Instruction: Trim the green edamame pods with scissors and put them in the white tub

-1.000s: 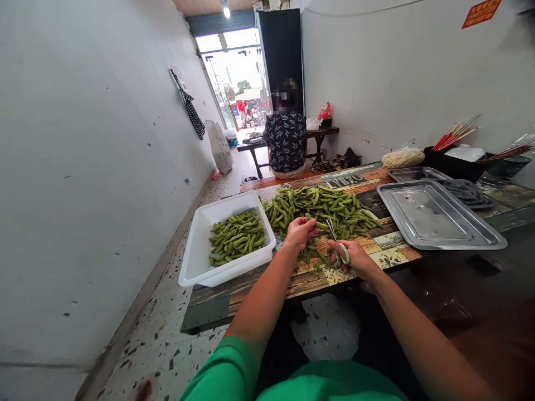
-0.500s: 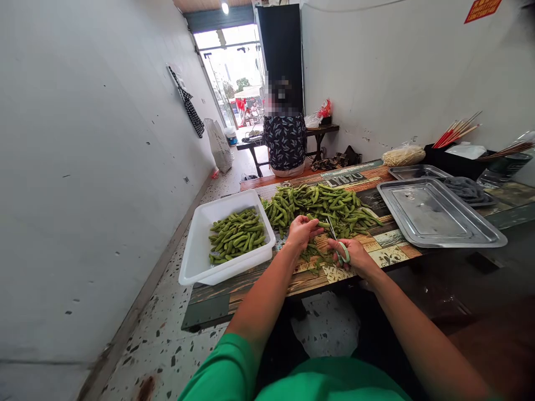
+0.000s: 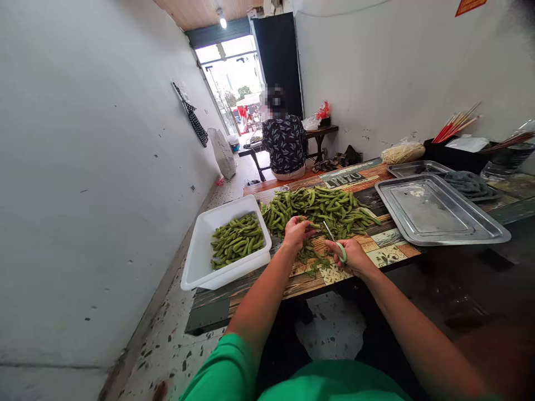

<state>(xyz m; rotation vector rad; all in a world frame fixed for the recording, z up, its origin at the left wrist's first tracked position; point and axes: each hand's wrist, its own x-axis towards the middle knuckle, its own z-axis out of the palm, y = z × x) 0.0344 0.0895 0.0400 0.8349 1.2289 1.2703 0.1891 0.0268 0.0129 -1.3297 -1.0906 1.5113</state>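
Note:
My left hand (image 3: 296,231) pinches a green soybean pod (image 3: 311,225) over the front of the table. Close on its right, my right hand (image 3: 349,255) grips scissors (image 3: 343,253) with pale green handles, their blades pointing up and left near the pod's tip. A wide heap of green pods (image 3: 317,203) lies just behind both hands. Small trimmed scraps (image 3: 313,259) are scattered on the tabletop below them. Left of my left hand stands a white plastic tub (image 3: 196,253) with many pods (image 3: 238,239) in it.
Metal trays (image 3: 443,214) lie on the right of the patterned wooden table (image 3: 259,284), with a dark cloth (image 3: 466,182) on one. Behind them is a black box (image 3: 455,156) of skewers. A person (image 3: 284,142) sits at another table further back, facing away.
The scissor blades have come slightly away from the pod in my left hand. The camera view has tilted a little; the tub and pod heap look unchanged.

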